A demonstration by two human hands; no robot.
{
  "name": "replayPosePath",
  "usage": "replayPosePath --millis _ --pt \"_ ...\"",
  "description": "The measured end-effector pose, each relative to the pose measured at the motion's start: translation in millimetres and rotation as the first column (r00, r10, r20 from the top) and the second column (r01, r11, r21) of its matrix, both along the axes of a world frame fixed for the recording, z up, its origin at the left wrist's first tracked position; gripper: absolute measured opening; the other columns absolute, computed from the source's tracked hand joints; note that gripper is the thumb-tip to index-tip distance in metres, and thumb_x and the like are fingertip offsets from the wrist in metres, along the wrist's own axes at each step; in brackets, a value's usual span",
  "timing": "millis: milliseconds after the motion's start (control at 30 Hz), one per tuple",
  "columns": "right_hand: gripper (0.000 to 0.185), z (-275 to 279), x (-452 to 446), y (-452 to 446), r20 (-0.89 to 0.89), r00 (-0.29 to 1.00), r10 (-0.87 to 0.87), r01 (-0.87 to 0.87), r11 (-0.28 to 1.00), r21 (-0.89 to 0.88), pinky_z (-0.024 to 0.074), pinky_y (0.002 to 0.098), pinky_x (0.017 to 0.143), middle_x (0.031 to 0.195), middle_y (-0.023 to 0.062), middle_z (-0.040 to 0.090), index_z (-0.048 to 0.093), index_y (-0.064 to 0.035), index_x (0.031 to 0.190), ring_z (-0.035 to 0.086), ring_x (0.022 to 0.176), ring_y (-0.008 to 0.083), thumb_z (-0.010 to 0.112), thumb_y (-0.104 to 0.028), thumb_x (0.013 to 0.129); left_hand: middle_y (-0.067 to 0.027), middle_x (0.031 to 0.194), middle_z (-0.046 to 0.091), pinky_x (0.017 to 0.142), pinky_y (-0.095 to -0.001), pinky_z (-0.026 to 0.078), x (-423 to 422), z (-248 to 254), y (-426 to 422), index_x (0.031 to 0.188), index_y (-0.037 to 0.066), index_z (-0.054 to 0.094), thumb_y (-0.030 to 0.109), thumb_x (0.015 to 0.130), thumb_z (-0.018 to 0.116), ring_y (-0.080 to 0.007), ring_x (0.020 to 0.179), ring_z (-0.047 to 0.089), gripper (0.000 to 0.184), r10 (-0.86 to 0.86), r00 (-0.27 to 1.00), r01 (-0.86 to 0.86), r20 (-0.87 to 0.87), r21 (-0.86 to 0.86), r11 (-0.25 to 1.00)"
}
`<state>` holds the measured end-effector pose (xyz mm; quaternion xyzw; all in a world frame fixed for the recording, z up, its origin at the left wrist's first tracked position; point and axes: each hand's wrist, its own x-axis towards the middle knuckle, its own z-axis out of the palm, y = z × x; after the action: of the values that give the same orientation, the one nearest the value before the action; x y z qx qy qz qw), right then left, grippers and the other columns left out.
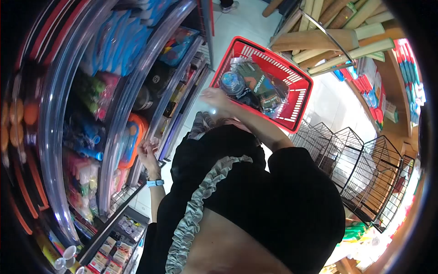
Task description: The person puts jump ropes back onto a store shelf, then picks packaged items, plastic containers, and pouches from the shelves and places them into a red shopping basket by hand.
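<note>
My left hand [148, 154], with a light blue watch [155, 183] on the wrist, is beside the shelf edge near an orange-rimmed item [135, 139]. Its fingers are loosely bent and apart, and no object shows in them. My right hand [214, 97] reaches across to the left edge of a red shopping basket [299, 107]; its slightly blurred fingers look stretched out, holding nothing visible. The right forearm passes along the basket's near rim. Inside the basket lie a round clear plastic container [232, 83] and dark printed packages [261, 84] in clear wrap.
Packed shelves with clear curved fronts [112, 150] stand close on the left. Wooden rolls and planks [324, 39] fill a rack at upper right, above black wire baskets [360, 164]. Another person's shoe [230, 7] shows on the pale tiled floor [228, 27] at the top.
</note>
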<state>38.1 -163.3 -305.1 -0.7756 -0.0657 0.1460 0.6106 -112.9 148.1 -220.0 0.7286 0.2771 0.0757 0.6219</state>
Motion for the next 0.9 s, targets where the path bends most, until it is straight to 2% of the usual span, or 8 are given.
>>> replayPosePath --millis 67,100,267,500,600,700,833,900 --pt "0.038 8.8 -5.7 -67.0 -0.110 0.978 -0.174 0.166 0.983 -0.079 0.0485 0.0280 0.073 0.091 0.0112 0.065 0.059 0.0002 0.103 0.061 0.080 0.0140 0.068 -0.028 0.078 -0.0080 0.095 0.056 0.064 -0.0264 0.049 17.9 0.9 -18.9 0.108 0.001 0.048 0.007 0.088 0.047 -0.0165 0.080 0.060 0.021 -0.085 0.996 0.084 -0.029 -0.031 0.996" --pt "0.036 -5.2 -5.0 -99.8 -0.020 0.961 -0.276 0.261 0.926 -0.273 0.0482 0.0278 0.073 0.089 0.0118 0.065 0.061 0.0012 0.099 0.062 0.081 0.0155 0.068 -0.027 0.077 -0.0077 0.095 0.056 0.064 -0.0261 0.049 27.7 0.5 -29.6 0.108 0.001 0.048 0.008 0.088 0.048 -0.0162 0.080 0.060 0.021 -0.138 0.989 0.135 -0.053 -0.045 0.990" --pt "0.046 -40.1 -30.7 -223.4 0.151 0.745 -0.650 0.643 0.639 -0.422 0.0484 0.0344 0.070 0.087 0.0169 0.064 0.060 0.0014 0.098 0.063 0.080 0.0254 0.069 -0.035 0.072 -0.0065 0.092 0.059 0.065 -0.0253 0.049 73.2 -3.8 -79.9 0.108 0.003 0.051 0.014 0.089 0.053 -0.0155 0.077 0.061 0.022 -0.364 0.926 0.357 -0.103 -0.083 0.930" --pt "0.041 -20.8 -5.7 -207.7 0.033 0.928 -0.372 0.363 0.879 -0.309 0.0479 0.0344 0.071 0.084 0.0154 0.064 0.061 0.0020 0.091 0.063 0.080 0.0243 0.066 -0.035 0.074 -0.0061 0.089 0.059 0.066 -0.0259 0.048 109.0 16.8 -161.7 0.105 0.001 0.054 0.015 0.087 0.055 -0.0143 0.077 0.060 0.022 -0.565 0.792 0.599 -0.232 0.111 0.793" --pt "0.030 -51.6 22.2 -176.6 0.219 0.973 -0.075 0.144 0.938 -0.316 0.0474 0.0278 0.055 0.071 0.0069 0.062 0.062 0.0009 0.087 0.061 0.064 0.0156 0.066 -0.028 0.078 -0.0069 0.089 0.060 0.069 -0.0269 0.049 105.9 25.8 -179.6 0.105 0.002 0.054 0.014 0.086 0.056 -0.0149 0.078 0.061 0.022 -0.572 0.768 0.635 -0.288 0.235 0.736" --pt "0.030 -60.8 41.3 -148.6 -0.495 0.868 0.040 -0.143 0.975 -0.172 0.0455 0.0263 0.045 0.068 0.0059 0.060 0.062 -0.0007 0.086 0.060 0.054 0.0154 0.063 -0.029 0.079 -0.0077 0.090 0.059 0.069 -0.0276 0.049 93.2 18.8 -173.9 0.104 0.003 0.054 0.014 0.085 0.057 -0.0158 0.080 0.060 0.022 -0.605 0.743 0.661 -0.287 0.166 0.732" --pt "0.028 -120.9 47.2 -148.7 -0.656 0.746 0.118 -0.177 0.984 -0.024 0.0402 0.0241 0.036 0.062 0.0069 0.058 0.056 -0.0036 0.079 0.054 0.045 0.0139 0.057 -0.032 0.082 -0.0091 0.093 0.061 0.068 -0.0300 0.049 83.7 17.8 -161.7 0.104 0.003 0.055 0.016 0.083 0.059 -0.0175 0.082 0.060 0.024 -0.571 0.722 0.675 -0.392 0.213 0.707" --pt "0.034 -95.3 46.9 -151.0 -0.612 0.791 0.007 -0.165 0.966 -0.201 0.0443 0.0273 0.040 0.067 0.0099 0.062 0.059 -0.0024 0.083 0.060 0.052 0.0185 0.056 -0.036 0.082 -0.0104 0.093 0.061 0.068 -0.0309 0.049 88.2 26.1 -159.2 0.105 0.003 0.055 0.016 0.083 0.060 -0.0194 0.081 0.060 0.026 -0.578 0.723 0.684 -0.378 0.277 0.674"
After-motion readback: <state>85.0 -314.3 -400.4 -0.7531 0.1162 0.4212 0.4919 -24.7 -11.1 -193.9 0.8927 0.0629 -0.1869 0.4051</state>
